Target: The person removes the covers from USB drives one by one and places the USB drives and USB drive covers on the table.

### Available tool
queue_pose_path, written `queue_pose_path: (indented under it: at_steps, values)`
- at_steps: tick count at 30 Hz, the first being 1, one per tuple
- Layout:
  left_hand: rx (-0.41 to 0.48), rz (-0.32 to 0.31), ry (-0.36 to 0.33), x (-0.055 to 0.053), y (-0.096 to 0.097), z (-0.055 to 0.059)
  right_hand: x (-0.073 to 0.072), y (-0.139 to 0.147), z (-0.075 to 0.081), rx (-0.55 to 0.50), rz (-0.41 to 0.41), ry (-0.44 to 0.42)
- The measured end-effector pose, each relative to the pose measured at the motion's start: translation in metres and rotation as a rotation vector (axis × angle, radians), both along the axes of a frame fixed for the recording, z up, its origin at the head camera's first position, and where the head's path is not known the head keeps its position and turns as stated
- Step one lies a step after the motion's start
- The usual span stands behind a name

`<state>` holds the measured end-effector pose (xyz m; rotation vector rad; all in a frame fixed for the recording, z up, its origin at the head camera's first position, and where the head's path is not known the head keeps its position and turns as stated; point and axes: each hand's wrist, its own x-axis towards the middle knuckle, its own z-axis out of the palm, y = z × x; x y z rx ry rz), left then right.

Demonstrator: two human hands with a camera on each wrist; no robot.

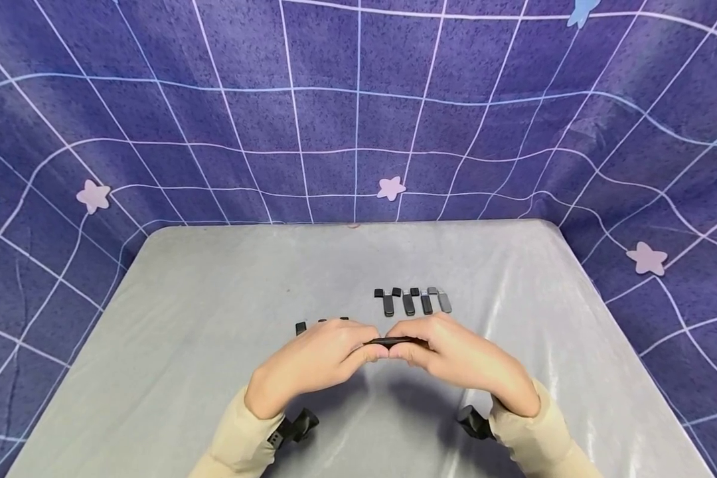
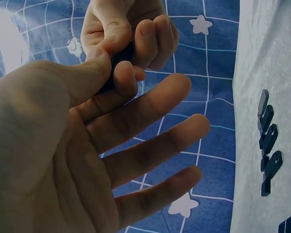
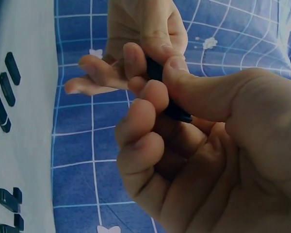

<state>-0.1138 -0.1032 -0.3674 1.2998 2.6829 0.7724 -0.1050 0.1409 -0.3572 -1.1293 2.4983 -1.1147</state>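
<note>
A black USB flash drive (image 1: 388, 341) is held level between both hands over the table. My left hand (image 1: 319, 358) pinches one end between thumb and index finger; its other three fingers are spread out in the left wrist view. From the opposite side my right hand (image 1: 457, 352) pinches the other end, with its remaining fingers curled in. Between the right thumb and fingers shows the dark body of the drive (image 3: 178, 111). The thumbs meet at the middle, and fingers cover most of the drive.
Beyond the hands, several uncapped flash drives (image 1: 409, 305) lie in a row, each with a small cap (image 1: 397, 292) beside its plug. More black drives (image 1: 301, 327) lie left, partly hidden behind the left hand. A grey cloth covers the table (image 1: 215, 279); a blue gridded curtain (image 1: 328, 119) surrounds it.
</note>
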Motion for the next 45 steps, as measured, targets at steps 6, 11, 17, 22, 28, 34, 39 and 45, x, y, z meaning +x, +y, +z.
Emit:
queue_pose_path:
  at_steps: [6,11,17,22,28,34,39,45]
  values:
    - [0.016,0.001,0.022,0.0004,0.0000,0.0032,-0.0002,0.0013,-0.0009,-0.036,0.013,0.053]
    - [0.053,-0.021,0.041,0.0000,-0.0008,0.0033,0.0000,0.0002,-0.0002,-0.043,0.005,0.082]
    - [0.137,-0.033,0.182,-0.0001,-0.0011,0.0016,0.0016,-0.0014,0.0025,-0.088,-0.027,0.106]
    - [0.165,-0.046,0.264,-0.0008,-0.0011,0.0015,0.0032,-0.0016,0.0049,-0.108,-0.048,0.117]
    - [0.162,-0.053,0.272,-0.0001,-0.0015,0.0011,0.0038,-0.0013,0.0057,-0.085,-0.056,0.116]
    - [0.120,-0.032,0.210,0.0022,-0.0010,0.0022,0.0042,-0.0018,0.0048,-0.043,-0.070,0.114]
    - [0.073,-0.004,0.139,0.0042,-0.0001,0.0022,0.0044,-0.0018,0.0047,-0.018,-0.076,0.093]
    - [0.038,0.035,0.111,0.0047,0.0005,0.0024,0.0050,-0.0018,0.0045,0.017,-0.080,0.092]
